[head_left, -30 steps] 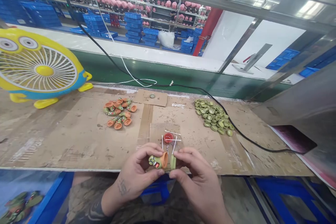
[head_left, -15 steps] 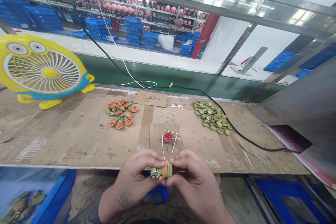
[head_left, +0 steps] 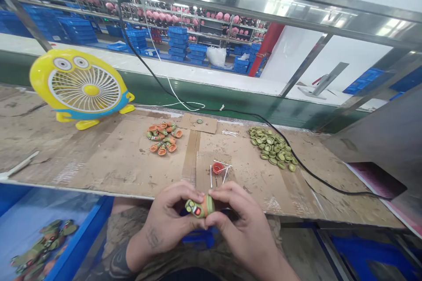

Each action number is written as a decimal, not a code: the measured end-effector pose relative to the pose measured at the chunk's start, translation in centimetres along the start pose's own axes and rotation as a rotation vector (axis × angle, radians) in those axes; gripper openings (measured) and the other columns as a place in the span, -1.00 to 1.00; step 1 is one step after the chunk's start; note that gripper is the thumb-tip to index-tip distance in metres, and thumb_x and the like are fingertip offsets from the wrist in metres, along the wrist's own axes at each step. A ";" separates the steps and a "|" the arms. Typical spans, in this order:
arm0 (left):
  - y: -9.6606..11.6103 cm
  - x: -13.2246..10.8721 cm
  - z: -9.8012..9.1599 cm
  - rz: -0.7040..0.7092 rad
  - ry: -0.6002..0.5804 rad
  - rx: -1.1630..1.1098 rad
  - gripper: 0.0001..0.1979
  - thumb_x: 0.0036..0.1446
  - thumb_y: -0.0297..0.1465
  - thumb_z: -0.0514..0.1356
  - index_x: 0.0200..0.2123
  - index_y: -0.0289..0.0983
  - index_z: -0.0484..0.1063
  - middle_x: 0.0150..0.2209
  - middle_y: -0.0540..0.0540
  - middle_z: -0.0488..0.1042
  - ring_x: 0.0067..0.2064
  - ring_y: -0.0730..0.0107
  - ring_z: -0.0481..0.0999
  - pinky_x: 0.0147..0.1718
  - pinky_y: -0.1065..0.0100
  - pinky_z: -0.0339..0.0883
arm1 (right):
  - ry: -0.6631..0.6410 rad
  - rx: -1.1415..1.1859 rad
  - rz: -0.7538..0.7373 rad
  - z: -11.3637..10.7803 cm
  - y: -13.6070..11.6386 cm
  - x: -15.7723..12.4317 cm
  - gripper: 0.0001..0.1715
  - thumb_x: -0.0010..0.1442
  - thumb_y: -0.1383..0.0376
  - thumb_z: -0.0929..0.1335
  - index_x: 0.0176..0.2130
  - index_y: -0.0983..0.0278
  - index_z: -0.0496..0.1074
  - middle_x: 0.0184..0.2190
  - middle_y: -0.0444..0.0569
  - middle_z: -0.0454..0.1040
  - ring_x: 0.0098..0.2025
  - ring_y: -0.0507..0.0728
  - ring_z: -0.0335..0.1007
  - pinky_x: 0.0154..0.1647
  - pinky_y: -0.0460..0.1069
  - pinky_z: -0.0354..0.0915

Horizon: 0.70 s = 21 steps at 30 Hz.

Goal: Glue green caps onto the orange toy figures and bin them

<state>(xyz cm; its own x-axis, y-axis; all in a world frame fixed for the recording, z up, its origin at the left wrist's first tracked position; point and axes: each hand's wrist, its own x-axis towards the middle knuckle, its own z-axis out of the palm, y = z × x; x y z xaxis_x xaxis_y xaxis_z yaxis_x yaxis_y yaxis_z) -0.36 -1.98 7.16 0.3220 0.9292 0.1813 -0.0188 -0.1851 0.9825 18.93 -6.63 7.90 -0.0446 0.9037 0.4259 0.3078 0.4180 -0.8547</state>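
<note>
Between my hands, just off the table's front edge, is a small green and orange toy figure (head_left: 198, 208) with round eyes and a red mouth, lying on its side. My left hand (head_left: 169, 213) pinches it at the head and body. The fingertips of my right hand (head_left: 239, 217) grip its other end, where a green disc-shaped base (head_left: 210, 204) sits against the orange part. Just beyond my fingers, a small red cup (head_left: 217, 168) stands on a cardboard piece, with several cotton swabs (head_left: 211, 176) around and across it.
Similar orange-ended figures (head_left: 163, 135) lie heaped at left centre, and green oval discs (head_left: 273, 145) are piled at right. A yellow fan (head_left: 89, 90) stands at the left. A black cable (head_left: 305, 171) crosses the table. More figures lie in a blue bin (head_left: 89, 232) below left.
My view has swung left, so the table and its things appear further right. The figure has turned a little, showing more of its face. Both hands keep hold of it.
</note>
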 end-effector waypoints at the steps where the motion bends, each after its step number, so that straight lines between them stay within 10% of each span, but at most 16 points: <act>1: -0.2 -0.2 0.3 -0.077 0.035 -0.134 -0.70 -0.17 -0.34 0.59 -0.35 -0.19 0.61 -0.38 -0.08 0.61 -0.34 0.26 0.58 -0.33 0.33 0.43 | -0.012 -0.010 -0.024 0.3 0.4 -0.1 -0.70 0.33 0.15 0.45 0.02 0.16 0.55 -0.13 0.01 0.54 -0.16 0.12 0.55 -0.17 -0.04 0.50; 7: -1.4 -2.3 2.2 -0.416 0.060 -0.651 -0.58 -0.02 -0.22 0.53 -0.29 -0.22 0.37 -0.30 -0.02 0.55 -0.24 0.36 0.54 -0.22 0.40 0.38 | -0.002 -0.168 -0.162 2.2 2.1 -1.4 -0.53 0.36 0.33 0.37 0.23 0.11 0.42 0.09 0.09 0.50 0.09 0.20 0.50 0.09 0.06 0.48; 21: -4.2 -7.4 0.4 -0.398 0.033 -0.404 -0.47 -0.12 -0.27 0.57 -0.12 -0.29 0.46 -0.25 -0.07 0.51 -0.29 0.45 0.45 -0.27 0.42 0.28 | -0.221 -0.167 -0.318 3.7 6.3 -5.2 -0.58 0.29 0.23 0.42 0.13 0.03 0.51 -0.08 0.03 0.62 -0.10 0.26 0.62 -0.13 0.08 0.59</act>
<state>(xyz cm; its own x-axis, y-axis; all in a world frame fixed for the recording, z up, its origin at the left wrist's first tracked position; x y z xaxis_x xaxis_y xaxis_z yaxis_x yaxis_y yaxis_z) -2.29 -8.20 1.67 0.3487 0.9131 -0.2111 -0.2646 0.3120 0.9125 17.62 -8.30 -0.80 -0.3592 0.7382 0.5711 0.3953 0.6746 -0.6234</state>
